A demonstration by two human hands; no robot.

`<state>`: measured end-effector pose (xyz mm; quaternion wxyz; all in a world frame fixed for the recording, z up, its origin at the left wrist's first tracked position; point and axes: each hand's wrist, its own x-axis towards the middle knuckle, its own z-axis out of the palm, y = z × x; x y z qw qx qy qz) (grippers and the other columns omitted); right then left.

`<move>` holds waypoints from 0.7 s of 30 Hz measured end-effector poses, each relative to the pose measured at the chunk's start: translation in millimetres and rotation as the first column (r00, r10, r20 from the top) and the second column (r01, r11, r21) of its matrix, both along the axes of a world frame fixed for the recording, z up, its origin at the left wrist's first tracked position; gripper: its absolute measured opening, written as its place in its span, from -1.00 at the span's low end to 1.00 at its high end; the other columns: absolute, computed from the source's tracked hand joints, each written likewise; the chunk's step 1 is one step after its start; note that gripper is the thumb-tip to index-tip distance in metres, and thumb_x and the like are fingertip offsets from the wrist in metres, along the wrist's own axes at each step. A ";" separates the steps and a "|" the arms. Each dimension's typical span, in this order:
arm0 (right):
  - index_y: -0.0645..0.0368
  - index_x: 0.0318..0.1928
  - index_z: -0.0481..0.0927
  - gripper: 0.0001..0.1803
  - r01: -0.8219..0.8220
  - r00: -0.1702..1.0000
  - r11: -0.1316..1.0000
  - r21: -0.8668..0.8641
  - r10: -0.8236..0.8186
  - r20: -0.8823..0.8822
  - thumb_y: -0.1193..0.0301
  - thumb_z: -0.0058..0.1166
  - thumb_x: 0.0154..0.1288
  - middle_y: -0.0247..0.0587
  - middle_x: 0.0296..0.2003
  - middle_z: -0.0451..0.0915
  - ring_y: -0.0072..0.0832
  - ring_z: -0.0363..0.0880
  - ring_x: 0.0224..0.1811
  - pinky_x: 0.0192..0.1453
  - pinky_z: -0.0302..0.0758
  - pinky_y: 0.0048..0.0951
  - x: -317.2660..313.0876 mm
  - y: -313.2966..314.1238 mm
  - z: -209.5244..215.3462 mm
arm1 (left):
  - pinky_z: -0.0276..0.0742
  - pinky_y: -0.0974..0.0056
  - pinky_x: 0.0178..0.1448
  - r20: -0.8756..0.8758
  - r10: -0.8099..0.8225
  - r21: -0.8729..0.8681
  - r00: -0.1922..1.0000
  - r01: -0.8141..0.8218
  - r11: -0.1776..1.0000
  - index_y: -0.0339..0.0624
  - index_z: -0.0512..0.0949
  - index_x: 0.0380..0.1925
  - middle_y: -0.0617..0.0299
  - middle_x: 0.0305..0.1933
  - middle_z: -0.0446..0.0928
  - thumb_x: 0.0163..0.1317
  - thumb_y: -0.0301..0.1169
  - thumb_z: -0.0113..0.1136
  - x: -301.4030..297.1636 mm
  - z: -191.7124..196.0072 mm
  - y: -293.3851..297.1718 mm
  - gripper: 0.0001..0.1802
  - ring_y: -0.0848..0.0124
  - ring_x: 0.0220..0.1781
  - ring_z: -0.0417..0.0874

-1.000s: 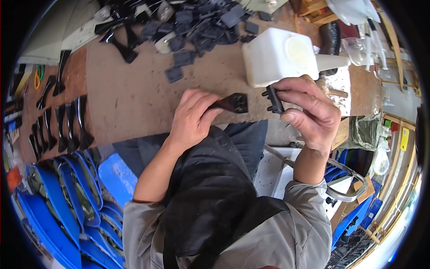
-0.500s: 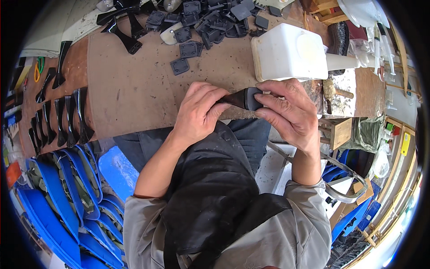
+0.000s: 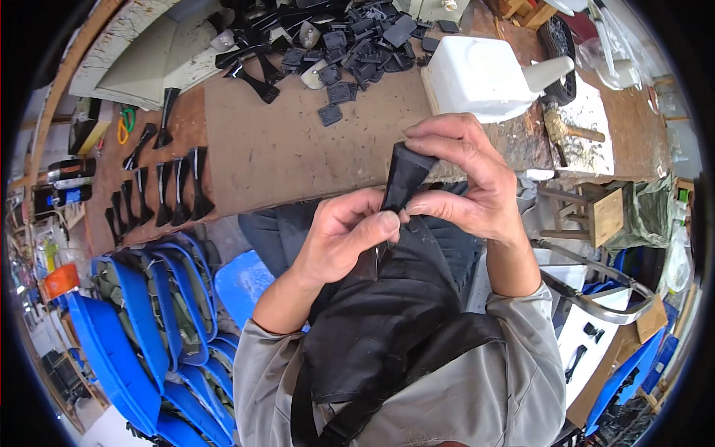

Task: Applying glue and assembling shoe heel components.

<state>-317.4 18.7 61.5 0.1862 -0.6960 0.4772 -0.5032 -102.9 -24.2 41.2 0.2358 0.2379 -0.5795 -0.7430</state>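
Held above my lap is a glossy black flared leg-like piece [image 3: 405, 179], its wide end up and tilted away. My left hand [image 3: 344, 237] is closed round its narrow middle, thumb on top. Fingers of my right hand [image 3: 478, 182] rest on the dark cap at the wide end, while the right thumb presses its side lower down. Similar black flared pieces [image 3: 179, 192] stand in a row at the bench's left. Dark square caps with pegs [image 3: 369, 56] lie in a heap at the far side.
A white plastic container with a spout [image 3: 477, 78] lies on the brown bench [image 3: 298, 156]; right of it is a hammer [image 3: 577, 134]. Blue curved shells [image 3: 119, 350] are stacked at lower left. A bent metal frame [image 3: 596, 302] and wooden stool [image 3: 599, 212] stand at right.
The black flared piece has swung from lying nearly level to pointing wide end up, closer to my body. My left hand has moved lower and right. The view has shifted left.
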 end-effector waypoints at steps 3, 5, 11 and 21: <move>0.21 -0.05 0.64 -0.43 -0.024 1.000 0.991 -0.130 0.023 -0.010 0.28 0.49 -0.13 -0.16 -0.08 0.58 -0.23 0.52 -0.03 0.05 0.46 -0.29 11.6 8.7 12.9 | 0.37 0.45 -0.25 -0.083 -0.006 0.121 0.997 0.016 0.993 -0.35 0.60 -0.24 0.30 -0.42 0.57 0.38 -0.25 0.14 11.6 23.0 19.5 -0.69 0.61 -0.36 0.49; 0.22 -0.05 0.64 -0.44 -0.046 0.999 0.984 -0.173 0.048 0.009 0.30 0.48 -0.12 -0.16 -0.09 0.59 -0.22 0.52 -0.03 0.04 0.46 -0.28 17.4 15.1 18.3 | 0.39 0.45 -0.22 -0.129 0.006 0.195 0.992 0.020 0.981 -0.39 0.59 -0.23 0.27 -0.40 0.57 0.39 -0.27 0.13 16.7 31.8 28.9 -0.68 0.59 -0.34 0.50; 0.24 -0.01 0.62 -0.42 -0.043 0.999 0.975 -0.219 0.037 -0.030 0.32 0.47 -0.10 -0.14 -0.08 0.58 -0.22 0.51 -0.03 0.05 0.46 -0.29 34.1 24.0 29.9 | 0.40 0.43 -0.19 -0.139 0.031 0.202 0.990 -0.002 0.979 -0.39 0.59 -0.24 0.27 -0.41 0.56 0.38 -0.29 0.12 31.8 42.2 40.9 -0.70 0.58 -0.33 0.50; 0.30 0.08 0.55 -0.50 0.226 0.968 0.852 0.473 -0.252 -0.009 0.23 0.26 0.22 -0.07 -0.11 0.56 -0.27 0.56 -0.06 0.02 0.49 -0.34 33.6 -32.1 -105.4 | 0.50 0.08 -0.23 0.537 0.751 -0.730 0.384 -0.234 0.642 -0.33 0.60 -0.37 -0.15 -0.48 0.57 0.19 -0.15 0.24 138.9 -47.2 -101.5 -0.62 0.03 -0.36 0.66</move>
